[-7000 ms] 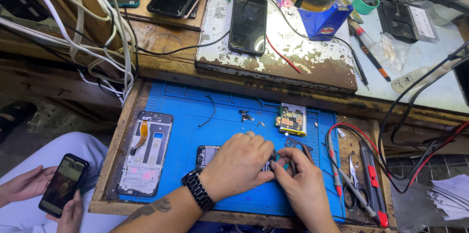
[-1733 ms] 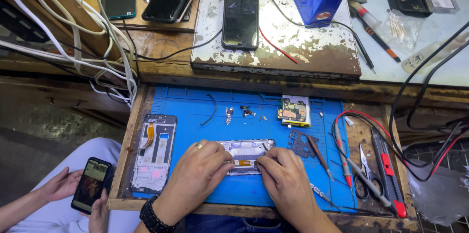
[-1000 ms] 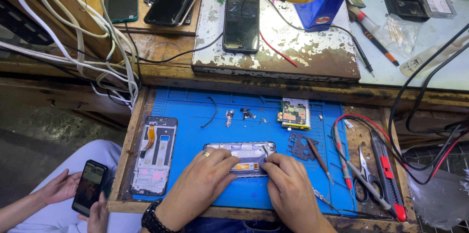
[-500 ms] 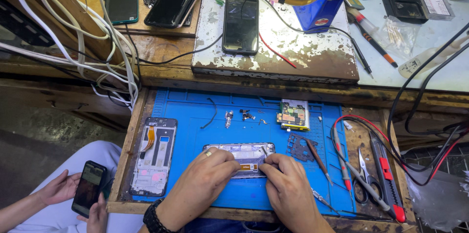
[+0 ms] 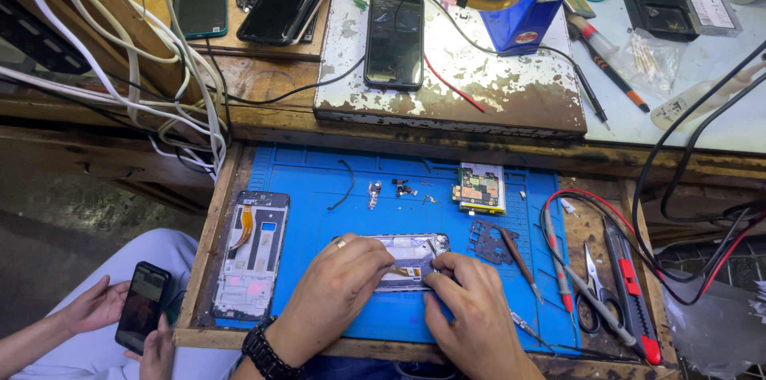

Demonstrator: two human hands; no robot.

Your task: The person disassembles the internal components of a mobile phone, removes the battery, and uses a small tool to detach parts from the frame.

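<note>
An opened phone frame [image 5: 408, 251] lies sideways on the blue repair mat [image 5: 319, 181]. My left hand [image 5: 339, 288], with a ring and a black wristwatch, rests on the frame's left half with fingertips pinching at a small copper-coloured flex part near its middle. My right hand [image 5: 471, 308] meets it from the right, fingertips pressed at the same spot. I cannot make out a tool in either hand. A circuit board [image 5: 480, 187] and a dark metal shield plate [image 5: 483, 240] lie just beyond the frame.
A second phone frame [image 5: 254, 256] lies at the mat's left. Small screws and parts [image 5: 399, 189] sit mid-mat. Tweezers, scissors [image 5: 594, 296], a red cutter [image 5: 630, 288] and cables lie right. Phones [image 5: 394, 39] rest above. Another person's hands hold a phone [image 5: 142, 306] at lower left.
Both my hands have stayed on the phone frame, fingertips drawing closer together at its middle. Seven seconds ago they worked slightly farther right. The person at left still holds the phone.
</note>
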